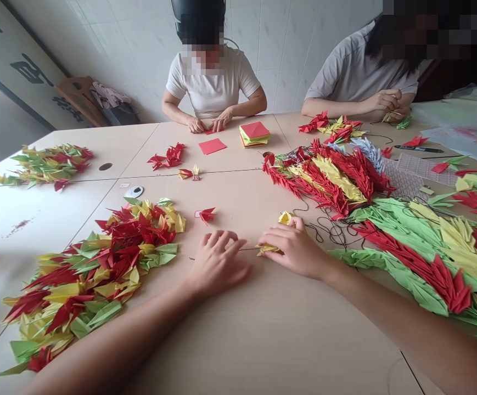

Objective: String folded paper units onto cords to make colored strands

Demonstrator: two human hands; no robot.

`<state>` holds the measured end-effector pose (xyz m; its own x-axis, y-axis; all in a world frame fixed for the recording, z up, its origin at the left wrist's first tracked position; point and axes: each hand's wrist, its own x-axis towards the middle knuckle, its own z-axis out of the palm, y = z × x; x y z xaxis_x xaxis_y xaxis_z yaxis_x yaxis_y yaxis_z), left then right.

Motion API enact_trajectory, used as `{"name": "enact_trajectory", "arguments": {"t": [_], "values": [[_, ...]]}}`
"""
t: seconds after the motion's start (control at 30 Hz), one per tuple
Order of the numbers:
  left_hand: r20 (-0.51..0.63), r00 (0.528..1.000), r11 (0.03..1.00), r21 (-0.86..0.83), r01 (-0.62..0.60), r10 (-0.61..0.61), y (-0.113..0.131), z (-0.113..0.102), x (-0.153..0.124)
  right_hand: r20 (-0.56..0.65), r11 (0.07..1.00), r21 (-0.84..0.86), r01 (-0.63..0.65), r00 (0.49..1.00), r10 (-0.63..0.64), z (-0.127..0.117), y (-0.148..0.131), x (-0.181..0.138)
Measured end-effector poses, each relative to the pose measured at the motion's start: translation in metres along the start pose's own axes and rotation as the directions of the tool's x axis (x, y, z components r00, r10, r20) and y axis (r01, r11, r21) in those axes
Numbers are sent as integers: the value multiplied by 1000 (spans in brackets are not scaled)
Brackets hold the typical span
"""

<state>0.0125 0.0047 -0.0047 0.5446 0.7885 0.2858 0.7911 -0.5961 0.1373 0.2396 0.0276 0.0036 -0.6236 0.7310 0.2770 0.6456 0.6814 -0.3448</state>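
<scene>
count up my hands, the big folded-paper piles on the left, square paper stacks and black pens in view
Hands: 2, left hand and right hand
Big folded-paper piles: 2, near pile and far pile
Square paper stack: 1
Black pen: 1
Total: 6

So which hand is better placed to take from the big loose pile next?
Probably your left hand: it looks empty and is nearer the pile; your right hand touches yellow folded paper.

Dark characters [31, 70], on pale panel [5, 46], not clearly readable
</scene>
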Motion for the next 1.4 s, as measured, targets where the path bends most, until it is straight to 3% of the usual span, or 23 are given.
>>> {"name": "enact_trajectory", "arguments": {"t": [0.27, 0.47, 0.63, 0.9, 1.13, 1.23, 1.4], "values": [[87, 981, 984, 30, 174, -176, -4, -3, 1, -61, 990, -102, -102, 993, 96, -4, 5, 2], [103, 979, 984, 30, 176, -178, -4, -4, 2, -121, 961, -194, -199, 977, 178, -3, 11, 2], [76, 982, 984, -30, 174, -171, -5, 0, 2, -98, 944, -233, -236, 971, 218, -5, 16, 1], [-94, 995, 952, -307, 14, -45, -4, 15, -2, -21, 987, -159, 5, 1000, -9, -6, -1, 0], [-29, 999, 875, -483, -34, 23, -4, 15, -4, -98, 970, -214, 118, 985, -141, 12, -17, -5], [-4, 999, 879, -475, -37, 40, -6, 16, -4, -114, 954, -261, 150, 976, -185, 13, -16, -6], [-42, 999, 952, -307, 13, -27, -7, 18, -3, -154, 958, -267, 104, 977, -149, 10, -7, -4]]}}
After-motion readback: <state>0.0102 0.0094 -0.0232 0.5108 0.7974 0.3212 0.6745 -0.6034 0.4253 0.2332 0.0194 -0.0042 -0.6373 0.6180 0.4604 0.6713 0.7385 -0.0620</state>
